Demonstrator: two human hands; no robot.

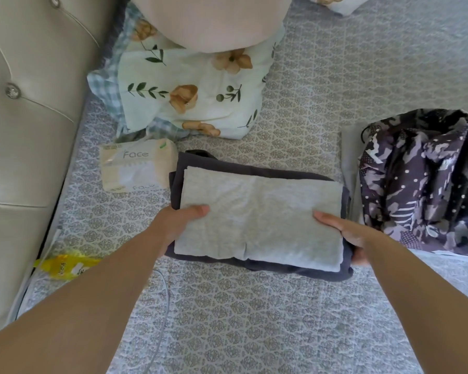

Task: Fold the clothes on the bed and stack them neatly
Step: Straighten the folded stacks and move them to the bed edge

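A folded light grey garment (260, 220) lies on top of a folded dark grey garment (200, 164), forming a small stack on the patterned bed cover (227, 319). My left hand (179, 221) grips the stack's left edge, thumb on top of the light grey piece, fingers hidden underneath. My right hand (343, 230) grips the right edge the same way, thumb on top and fingers tucked below. A crumpled dark garment with a white and purple print (422, 184) lies to the right of the stack.
A pack of face tissues (138, 168) sits just left of the stack's far corner. A floral pillow (192, 87) lies beyond. The padded beige headboard (25, 117) runs along the left. A yellow packet (65, 267) and a thin white cable (165, 298) lie near my left forearm.
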